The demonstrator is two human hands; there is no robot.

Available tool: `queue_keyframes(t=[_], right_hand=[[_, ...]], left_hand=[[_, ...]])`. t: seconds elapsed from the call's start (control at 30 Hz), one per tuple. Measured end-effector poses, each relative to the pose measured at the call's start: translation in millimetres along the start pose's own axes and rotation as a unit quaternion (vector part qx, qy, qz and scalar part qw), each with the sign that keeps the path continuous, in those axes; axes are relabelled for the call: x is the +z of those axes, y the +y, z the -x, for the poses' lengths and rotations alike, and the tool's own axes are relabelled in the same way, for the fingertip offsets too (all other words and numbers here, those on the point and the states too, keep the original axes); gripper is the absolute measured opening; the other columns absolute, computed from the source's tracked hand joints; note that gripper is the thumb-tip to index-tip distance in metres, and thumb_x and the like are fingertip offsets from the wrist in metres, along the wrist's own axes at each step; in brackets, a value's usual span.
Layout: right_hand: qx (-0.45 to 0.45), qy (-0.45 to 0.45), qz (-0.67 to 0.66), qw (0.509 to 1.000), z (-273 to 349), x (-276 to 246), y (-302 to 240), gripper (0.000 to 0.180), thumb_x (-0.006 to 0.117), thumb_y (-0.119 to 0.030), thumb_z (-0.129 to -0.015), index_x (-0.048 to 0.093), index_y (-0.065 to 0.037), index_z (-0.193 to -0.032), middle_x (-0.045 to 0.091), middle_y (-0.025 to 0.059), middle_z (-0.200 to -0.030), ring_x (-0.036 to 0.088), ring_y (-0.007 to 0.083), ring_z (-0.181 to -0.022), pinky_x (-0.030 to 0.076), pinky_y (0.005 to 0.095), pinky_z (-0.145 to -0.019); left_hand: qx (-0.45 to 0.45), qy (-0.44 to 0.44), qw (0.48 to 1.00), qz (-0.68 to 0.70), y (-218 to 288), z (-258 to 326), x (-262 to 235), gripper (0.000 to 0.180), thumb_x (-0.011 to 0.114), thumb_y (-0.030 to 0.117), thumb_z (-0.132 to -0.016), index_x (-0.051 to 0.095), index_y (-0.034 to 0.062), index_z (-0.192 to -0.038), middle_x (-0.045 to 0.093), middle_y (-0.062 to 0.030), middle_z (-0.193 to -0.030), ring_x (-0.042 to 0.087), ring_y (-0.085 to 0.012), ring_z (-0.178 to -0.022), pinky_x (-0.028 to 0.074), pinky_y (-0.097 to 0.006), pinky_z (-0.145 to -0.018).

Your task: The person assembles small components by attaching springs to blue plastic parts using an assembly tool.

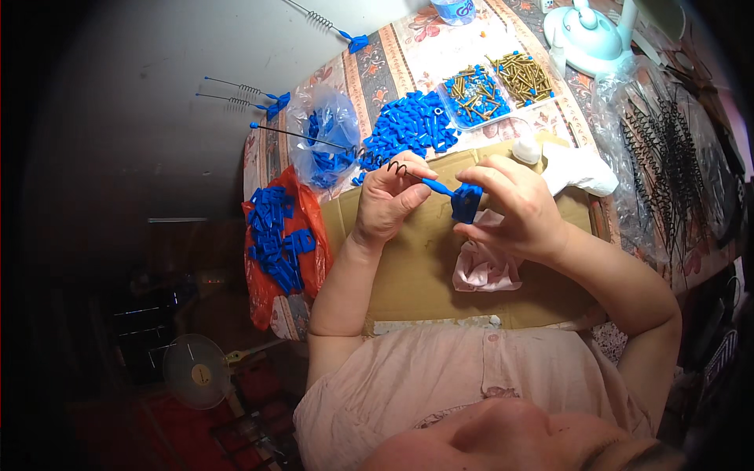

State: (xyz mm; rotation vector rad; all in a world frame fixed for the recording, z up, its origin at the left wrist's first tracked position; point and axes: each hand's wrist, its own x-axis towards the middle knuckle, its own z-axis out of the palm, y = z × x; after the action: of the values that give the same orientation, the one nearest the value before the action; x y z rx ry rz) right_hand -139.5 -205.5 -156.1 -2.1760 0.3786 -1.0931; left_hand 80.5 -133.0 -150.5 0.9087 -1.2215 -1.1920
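Above the cardboard, my left hand (389, 200) is closed in a pinch on a black spring antenna-like rod (302, 136), around its coiled part. The rod slants up to the left and ends in a small blue tip. At its lower right end is a blue sleeve (437, 186), which meets a blue plastic bracket (465, 206). My right hand (518, 206) grips that bracket between thumb and fingers. Whether sleeve and bracket are joined is hard to tell. A crumpled pale pink cloth (487, 265) lies beneath my right hand.
A red bag (320, 271) of blue brackets lies left. Farther back are a clear bag (322, 118), a blue sleeve pile (412, 124) and a tray (503, 118) of brass-coloured pieces. Black coiled rods (667, 149) lie right, near a pale lamp base (585, 35). Similar pieces (357, 42) sit at the far edge.
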Motion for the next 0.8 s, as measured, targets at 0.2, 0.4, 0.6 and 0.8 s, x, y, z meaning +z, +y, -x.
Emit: queue_keyframes(t=[0.2, 0.4, 0.6, 0.8], right_hand=[[-0.025, 0.010, 0.042, 0.999, -0.9, -2.3, -2.0, 0.057, 0.085, -0.021, -0.056, 0.058, -0.008, -0.105, 0.054, 0.0080, -0.088, 0.058, 0.0262, -0.079, 0.047, 0.0381, -0.067], [-0.092, -0.031, 0.092, 0.991, -0.4, -5.5, 1.0, 0.047, 0.083, -0.022, -0.056, 0.060, -0.008, -0.095, 0.053, 0.0063, -0.087, 0.055, 0.0239, -0.074, 0.047, 0.0365, -0.065], [-0.049, -0.025, 0.007, 0.998, 3.6, 1.3, -0.3, 0.045, 0.083, -0.021, -0.061, 0.061, -0.007, -0.098, 0.056, 0.0080, -0.091, 0.060, 0.0260, -0.077, 0.050, 0.0368, -0.065], [0.001, -0.023, -0.068, 0.997, 6.5, 5.9, 2.2, 0.044, 0.083, -0.020, -0.068, 0.061, -0.005, -0.103, 0.058, 0.0102, -0.095, 0.062, 0.0289, -0.081, 0.052, 0.0363, -0.070]], left_hand=[[0.016, -0.019, 0.999, -0.021, -0.9, 1.1, -4.9, 0.019, 0.064, -0.007, -0.083, 0.068, 0.0019, -0.099, 0.057, -0.0048, -0.101, 0.054, -0.0131, -0.095, 0.043, -0.028, -0.085], [-0.003, -0.036, 0.999, -0.028, 1.1, 1.4, -4.9, 0.018, 0.062, -0.005, -0.082, 0.065, 0.0025, -0.098, 0.055, -0.0064, -0.100, 0.052, -0.0141, -0.094, 0.043, -0.028, -0.085], [-0.019, -0.047, 0.998, -0.028, -0.3, 2.0, -5.2, 0.015, 0.062, 0.012, -0.082, 0.063, 0.0035, -0.094, 0.054, -0.0075, -0.098, 0.051, -0.0167, -0.095, 0.041, -0.031, -0.087], [-0.030, -0.052, 0.997, -0.052, 1.7, 1.6, -3.9, 0.017, 0.061, 0.016, -0.083, 0.064, 0.0027, -0.094, 0.055, -0.0071, -0.098, 0.051, -0.0170, -0.095, 0.040, -0.032, -0.087]])
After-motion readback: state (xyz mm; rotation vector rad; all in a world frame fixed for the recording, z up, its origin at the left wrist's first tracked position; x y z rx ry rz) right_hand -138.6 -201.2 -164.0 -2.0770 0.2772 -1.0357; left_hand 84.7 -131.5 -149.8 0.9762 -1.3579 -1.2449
